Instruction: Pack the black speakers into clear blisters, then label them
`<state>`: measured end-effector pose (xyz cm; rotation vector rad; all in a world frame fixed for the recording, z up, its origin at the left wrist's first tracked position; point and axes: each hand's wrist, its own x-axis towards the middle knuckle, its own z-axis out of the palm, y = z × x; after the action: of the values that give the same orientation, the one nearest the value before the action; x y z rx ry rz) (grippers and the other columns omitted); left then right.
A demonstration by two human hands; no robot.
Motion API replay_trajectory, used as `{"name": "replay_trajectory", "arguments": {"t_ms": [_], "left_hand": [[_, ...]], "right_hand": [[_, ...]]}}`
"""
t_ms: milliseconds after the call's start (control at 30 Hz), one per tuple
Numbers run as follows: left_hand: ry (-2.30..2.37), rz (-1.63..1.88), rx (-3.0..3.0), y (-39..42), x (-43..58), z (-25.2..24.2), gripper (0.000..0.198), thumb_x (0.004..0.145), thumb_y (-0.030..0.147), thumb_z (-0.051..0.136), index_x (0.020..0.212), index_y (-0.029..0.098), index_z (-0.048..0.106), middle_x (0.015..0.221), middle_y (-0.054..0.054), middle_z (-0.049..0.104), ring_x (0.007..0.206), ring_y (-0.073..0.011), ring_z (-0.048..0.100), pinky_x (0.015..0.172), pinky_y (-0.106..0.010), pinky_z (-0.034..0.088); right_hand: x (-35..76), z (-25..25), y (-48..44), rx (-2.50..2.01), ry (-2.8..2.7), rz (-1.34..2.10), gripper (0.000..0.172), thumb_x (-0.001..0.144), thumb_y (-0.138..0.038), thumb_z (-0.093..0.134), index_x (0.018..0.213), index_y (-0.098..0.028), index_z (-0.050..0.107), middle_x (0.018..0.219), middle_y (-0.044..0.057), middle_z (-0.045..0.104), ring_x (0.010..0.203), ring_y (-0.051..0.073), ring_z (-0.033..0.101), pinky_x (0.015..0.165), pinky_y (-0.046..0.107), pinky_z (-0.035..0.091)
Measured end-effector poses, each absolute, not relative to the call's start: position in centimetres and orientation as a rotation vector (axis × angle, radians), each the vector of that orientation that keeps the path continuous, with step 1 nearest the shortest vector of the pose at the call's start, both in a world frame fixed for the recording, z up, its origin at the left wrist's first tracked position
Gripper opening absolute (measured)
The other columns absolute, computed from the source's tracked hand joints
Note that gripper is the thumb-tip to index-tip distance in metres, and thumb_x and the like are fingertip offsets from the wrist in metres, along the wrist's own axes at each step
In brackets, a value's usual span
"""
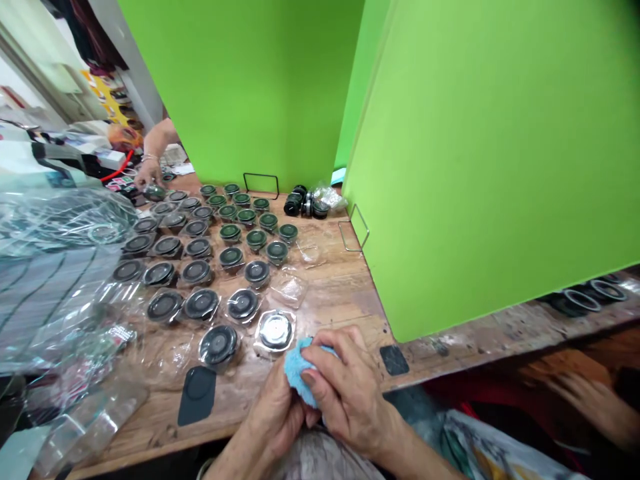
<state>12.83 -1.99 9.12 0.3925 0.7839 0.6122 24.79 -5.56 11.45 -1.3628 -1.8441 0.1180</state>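
L hand [273, 417], R hand [353, 393] — blue microfiber cloth [296, 371] bunched btwn, fuzzy.

Bare left hand [275, 417]; bare right hand [350, 393]; grey garment [320, 460]

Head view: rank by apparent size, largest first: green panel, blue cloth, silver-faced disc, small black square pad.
1. Green panel
2. Blue cloth, partly hidden
3. Silver-faced disc and small black square pad: they look alike, and nearness to the camera makes ranking them unsure.
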Motion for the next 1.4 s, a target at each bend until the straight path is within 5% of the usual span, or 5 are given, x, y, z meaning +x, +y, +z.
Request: {"name": "replay_trajectory", "arguments": {"t_ms": [233, 433, 667, 1000, 1400], "left_hand": [[0.718, 0.567, 0.467, -1.0, 9.7, 9.8, 0.045, 0.069, 0.043, 0.065, 0.101, 0.012, 0.064, 0.075, -0.007, 0.064, 0.040, -0.0084, 0.049, 0.030, -0.017, 0.032], [0.882, 0.727, 0.655, 1.4, 8.8, 9.7, 0.049, 0.067, 0.035, 0.067, 0.111, 0.017, 0.057, 0.068, 0.001, 0.057, 0.048, -0.0100, 0.049, 0.037, -0.019, 0.041], [1.140, 0.868, 1.236, 2.9, 7.9, 9.4, 0.042, 0.066, 0.034, 0.072, 0.101, 0.022, 0.052, 0.091, 0.000, 0.060, 0.080, -0.0135, 0.057, 0.066, -0.022, 0.046], [0.840, 0.688, 2.417, 4.6, 15.1, 7.5, 0.042, 0.078, 0.025, 0.056, 0.119, 0.017, 0.051, 0.111, -0.011, 0.052, 0.100, -0.0236, 0.051, 0.087, -0.040, 0.045], [0.795, 0.500, 2.781, 3.8, 15.8, 6.6, 0.035, 0.089, 0.029, 0.043, 0.121, 0.017, 0.051, 0.124, -0.016, 0.051, 0.101, -0.0287, 0.048, 0.082, -0.047, 0.042]], "right_hand": [[30.2, 6.7, -2.1, -2.229, -1.652, -0.333, 0.020, 0.086, -0.020, 0.046, 0.096, -0.018, 0.063, 0.109, 0.014, 0.058, 0.094, 0.028, 0.048, 0.076, 0.042, 0.037], [26.5, 6.3, 3.5, -2.072, -2.101, -0.113, 0.032, 0.088, -0.017, 0.043, 0.118, -0.023, 0.053, 0.134, 0.010, 0.044, 0.103, 0.025, 0.045, 0.080, 0.039, 0.038], [26.4, 7.8, 0.0, -2.159, -2.196, 0.070, 0.023, 0.085, -0.007, 0.042, 0.098, -0.020, 0.057, 0.098, 0.007, 0.059, 0.088, 0.021, 0.053, 0.078, 0.035, 0.042], [28.6, 6.7, -7.7, -1.889, -2.076, 0.097, 0.030, 0.088, -0.011, 0.043, 0.114, -0.021, 0.054, 0.117, 0.008, 0.058, 0.099, 0.019, 0.056, 0.084, 0.033, 0.047], [30.9, 6.1, -6.0, -1.862, -1.762, -0.132, 0.022, 0.091, -0.020, 0.042, 0.102, -0.020, 0.062, 0.101, 0.007, 0.064, 0.088, 0.015, 0.061, 0.079, 0.028, 0.049]]}}
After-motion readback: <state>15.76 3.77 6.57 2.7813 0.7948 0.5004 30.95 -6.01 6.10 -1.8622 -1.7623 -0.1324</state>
